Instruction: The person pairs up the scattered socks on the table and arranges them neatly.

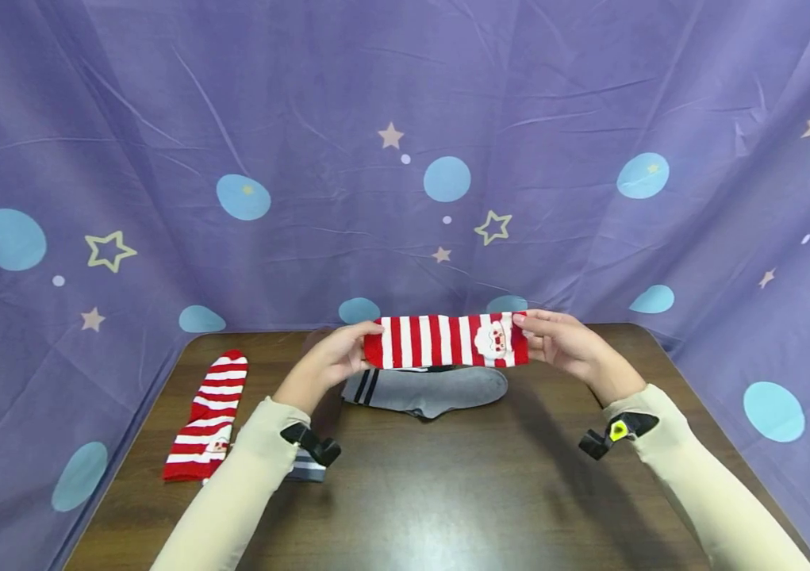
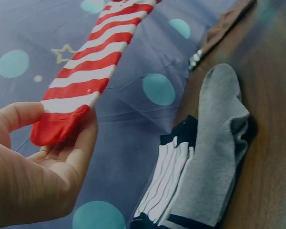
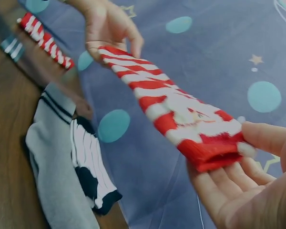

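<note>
A striped sock [image 1: 433, 341] spans level between left hand [image 1: 329, 357], pinching its toe [image 1: 373, 353], and right hand [image 1: 570, 347], pinching its cuff [image 1: 521, 354], parallel to the far edge of the counter [image 1: 412, 468].

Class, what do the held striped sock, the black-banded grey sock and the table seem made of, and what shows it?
Held striped sock: soft knit, fibre uncertain; slight creases, no shine. Grey sock: matte knit, perhaps cotton; bunched wrinkles. Table: wood or wood-look laminate, semi-gloss; brown grain, bright reflection.
</note>
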Demonstrator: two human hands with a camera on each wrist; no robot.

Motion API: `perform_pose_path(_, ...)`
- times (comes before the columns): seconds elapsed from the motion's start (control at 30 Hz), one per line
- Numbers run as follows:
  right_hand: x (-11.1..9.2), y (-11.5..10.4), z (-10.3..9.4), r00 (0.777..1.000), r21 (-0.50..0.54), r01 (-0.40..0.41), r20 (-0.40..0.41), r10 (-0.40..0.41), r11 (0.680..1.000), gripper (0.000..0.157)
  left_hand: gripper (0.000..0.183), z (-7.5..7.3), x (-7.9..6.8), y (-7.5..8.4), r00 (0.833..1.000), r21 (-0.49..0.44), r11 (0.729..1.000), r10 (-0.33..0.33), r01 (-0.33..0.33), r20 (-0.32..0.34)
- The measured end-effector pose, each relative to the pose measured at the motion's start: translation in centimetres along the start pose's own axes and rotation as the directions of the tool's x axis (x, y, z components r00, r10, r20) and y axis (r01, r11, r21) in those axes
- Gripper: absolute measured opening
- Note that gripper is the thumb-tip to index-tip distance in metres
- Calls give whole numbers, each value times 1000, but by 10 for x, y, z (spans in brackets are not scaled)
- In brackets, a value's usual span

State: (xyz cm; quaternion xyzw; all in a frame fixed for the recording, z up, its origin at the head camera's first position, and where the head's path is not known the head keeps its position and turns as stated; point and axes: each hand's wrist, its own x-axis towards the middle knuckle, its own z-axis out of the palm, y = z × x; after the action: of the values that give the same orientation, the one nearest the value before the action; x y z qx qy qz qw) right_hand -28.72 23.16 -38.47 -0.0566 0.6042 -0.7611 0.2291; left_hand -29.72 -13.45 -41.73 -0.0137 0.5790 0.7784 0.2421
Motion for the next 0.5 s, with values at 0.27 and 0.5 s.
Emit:
perform_pose_path(0.27,2,0,-9,987,78,-124,117,115,989,20,13,-11,-9,7,996,-21,999,-40,42,84)
perform_pose_path(0.5,7,14,-16,962,124,-157,243,123,980,30,25,-23,-12,4,988,-46,999,-20,27,151)
